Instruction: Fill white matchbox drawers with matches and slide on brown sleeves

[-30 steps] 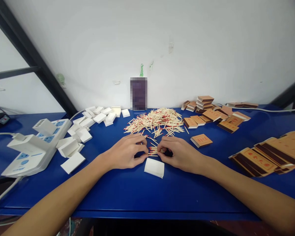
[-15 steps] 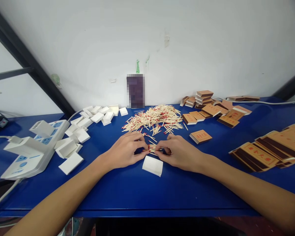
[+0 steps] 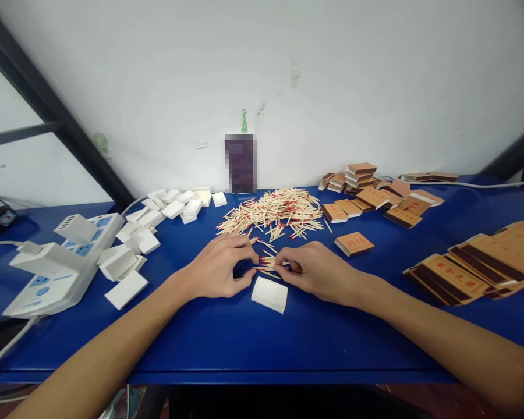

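Note:
Several red-tipped matches [image 3: 268, 263] lie side by side between my two hands, roughly lined up. My right hand [image 3: 318, 272] is closed in a pinch on their right ends. At their left ends, my left hand [image 3: 220, 266] is open, its thumb and forefinger spread a little apart with nothing between them. Just in front of the matches sits a small white matchbox tray [image 3: 269, 295]; which way up it lies I cannot tell. Behind my hands spreads a big heap of loose matches [image 3: 279, 212].
White matchbox trays [image 3: 151, 219] lie scattered on the left beside a power strip [image 3: 70, 285] with plugs and cables. On the right are orange matchbox sleeves [image 3: 353, 243], some stacked, and a row of flat ones [image 3: 458, 278]. A pixelated dark panel [image 3: 241, 166] stands at the wall.
My left thumb and forefinger have parted and drawn back left from the match ends. My right hand keeps its pinch. The whole view has shifted slightly.

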A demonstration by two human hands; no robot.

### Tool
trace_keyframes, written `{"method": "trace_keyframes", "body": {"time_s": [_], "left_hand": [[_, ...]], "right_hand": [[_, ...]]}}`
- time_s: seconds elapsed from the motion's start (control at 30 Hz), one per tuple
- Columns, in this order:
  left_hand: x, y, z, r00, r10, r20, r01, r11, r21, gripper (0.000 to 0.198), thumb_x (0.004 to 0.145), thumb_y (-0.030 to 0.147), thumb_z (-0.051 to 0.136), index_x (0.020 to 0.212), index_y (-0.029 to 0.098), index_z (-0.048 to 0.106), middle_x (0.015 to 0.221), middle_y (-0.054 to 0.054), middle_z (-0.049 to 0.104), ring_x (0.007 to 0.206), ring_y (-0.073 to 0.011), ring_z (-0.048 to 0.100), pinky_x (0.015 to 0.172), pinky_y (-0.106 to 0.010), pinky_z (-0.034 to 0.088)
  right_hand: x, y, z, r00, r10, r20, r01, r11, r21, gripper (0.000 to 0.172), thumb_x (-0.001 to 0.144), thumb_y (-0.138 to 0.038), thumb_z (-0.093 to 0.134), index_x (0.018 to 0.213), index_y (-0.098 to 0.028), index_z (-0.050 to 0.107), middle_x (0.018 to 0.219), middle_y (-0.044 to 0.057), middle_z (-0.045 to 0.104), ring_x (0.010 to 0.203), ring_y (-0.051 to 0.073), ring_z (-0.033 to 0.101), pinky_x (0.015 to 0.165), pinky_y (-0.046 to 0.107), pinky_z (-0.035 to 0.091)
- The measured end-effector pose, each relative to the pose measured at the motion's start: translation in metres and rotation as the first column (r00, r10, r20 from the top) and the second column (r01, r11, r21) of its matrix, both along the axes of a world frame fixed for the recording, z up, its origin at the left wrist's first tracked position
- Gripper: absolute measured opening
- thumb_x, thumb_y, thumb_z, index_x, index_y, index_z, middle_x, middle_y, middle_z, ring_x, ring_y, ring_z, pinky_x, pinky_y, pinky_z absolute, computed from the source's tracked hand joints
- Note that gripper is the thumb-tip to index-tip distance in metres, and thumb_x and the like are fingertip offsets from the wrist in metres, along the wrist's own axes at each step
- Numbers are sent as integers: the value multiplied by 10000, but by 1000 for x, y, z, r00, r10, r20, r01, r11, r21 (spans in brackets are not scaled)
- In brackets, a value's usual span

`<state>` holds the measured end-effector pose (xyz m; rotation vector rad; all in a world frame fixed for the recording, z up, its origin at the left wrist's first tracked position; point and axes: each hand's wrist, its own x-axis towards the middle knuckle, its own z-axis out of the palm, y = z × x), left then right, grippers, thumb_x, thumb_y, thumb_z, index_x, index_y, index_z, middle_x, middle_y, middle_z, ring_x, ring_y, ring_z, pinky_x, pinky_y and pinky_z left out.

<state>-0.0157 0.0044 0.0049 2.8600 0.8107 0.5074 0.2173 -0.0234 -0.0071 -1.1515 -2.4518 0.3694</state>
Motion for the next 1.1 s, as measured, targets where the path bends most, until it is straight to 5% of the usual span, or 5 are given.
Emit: {"method": "trace_keyframes", "body": {"time_s": [1.1], "left_hand": [[-1, 2, -4, 996, -86, -8, 85, 995, -56, 206, 912, 173, 540, 989, 185, 730, 909, -44, 658, 862, -168, 586, 797, -314, 449]], "right_hand": [[7, 3, -2, 989, 144, -29, -145, 989, -31, 165, 930, -272, 579, 836, -186, 684, 685, -22, 581, 588, 96, 485, 578, 237, 335]]}}
